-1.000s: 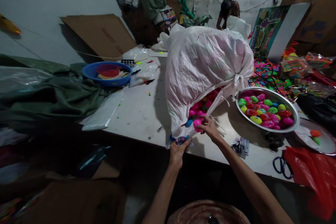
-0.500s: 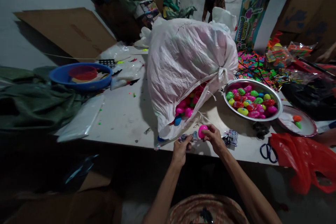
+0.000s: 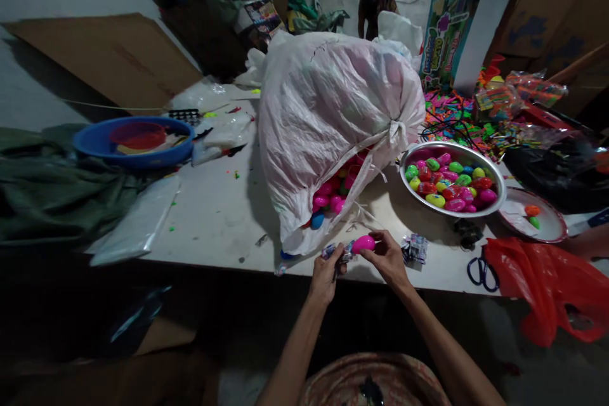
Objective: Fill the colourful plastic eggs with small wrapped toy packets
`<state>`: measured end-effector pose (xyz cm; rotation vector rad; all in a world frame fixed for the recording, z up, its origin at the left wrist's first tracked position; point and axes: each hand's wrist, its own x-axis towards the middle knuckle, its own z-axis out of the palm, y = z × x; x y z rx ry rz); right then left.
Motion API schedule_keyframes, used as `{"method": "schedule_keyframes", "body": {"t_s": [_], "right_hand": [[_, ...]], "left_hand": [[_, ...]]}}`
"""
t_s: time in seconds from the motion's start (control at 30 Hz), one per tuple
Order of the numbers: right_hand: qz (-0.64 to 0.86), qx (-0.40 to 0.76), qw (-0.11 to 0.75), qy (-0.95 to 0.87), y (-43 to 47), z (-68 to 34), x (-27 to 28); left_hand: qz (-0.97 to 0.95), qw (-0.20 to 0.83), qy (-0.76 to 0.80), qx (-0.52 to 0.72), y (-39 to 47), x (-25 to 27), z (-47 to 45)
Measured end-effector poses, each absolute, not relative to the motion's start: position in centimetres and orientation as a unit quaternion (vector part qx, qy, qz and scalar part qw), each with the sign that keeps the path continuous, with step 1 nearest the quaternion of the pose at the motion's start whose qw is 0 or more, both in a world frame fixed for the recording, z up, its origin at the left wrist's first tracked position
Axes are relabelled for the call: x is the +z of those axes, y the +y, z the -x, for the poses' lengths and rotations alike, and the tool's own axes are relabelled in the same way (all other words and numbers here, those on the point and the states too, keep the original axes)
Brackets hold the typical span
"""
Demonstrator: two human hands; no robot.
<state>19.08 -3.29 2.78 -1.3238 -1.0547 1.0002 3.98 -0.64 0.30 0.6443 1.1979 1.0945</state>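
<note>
Near the table's front edge, my right hand (image 3: 389,258) pinches a pink plastic egg (image 3: 363,243) between thumb and fingers. My left hand (image 3: 327,276) grips a printed plastic wrapper (image 3: 347,254), whose end meets the egg's left side. Just behind both hands lies a large white sack (image 3: 333,101), tied at one corner, with pink, green and blue plastic eggs (image 3: 328,198) showing in its opening. To the right, a metal bowl (image 3: 500,198) holds many coloured, printed eggs. A small pile of printed wrappers (image 3: 415,248) lies beside my right hand.
Scissors (image 3: 483,274) and a red plastic bag (image 3: 542,285) lie at the front right edge. A plate (image 3: 561,228) with a few eggs stands behind them. A blue basin (image 3: 95,139) is at left. Another person (image 3: 375,6) bends over at the back.
The pink egg has turned from end-on to lying sideways and now touches the wrapper in my left hand. The whole view has shifted slightly.
</note>
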Motion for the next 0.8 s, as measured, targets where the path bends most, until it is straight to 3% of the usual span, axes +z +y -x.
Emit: {"method": "schedule_keyframes", "body": {"t_s": [0.2, 0.6, 0.8], "right_hand": [[0.564, 0.422, 0.556, -0.441, -3.4, -19.8, 3.1], [0.598, 0.302, 0.53, -0.52, -3.4, -20.1, 3.6], [0.572, 0.335, 0.529, -0.529, -4.4, -19.4, 2.7]], "left_hand": [[-0.257, 0.704, 0.489, 0.446, -0.4, 0.0, -3.7], [-0.316, 0.681, 0.5, 0.432, -0.5, 0.7, -4.5], [-0.35, 0.639, 0.535, 0.427, -0.7, 1.2, -5.4]]}}
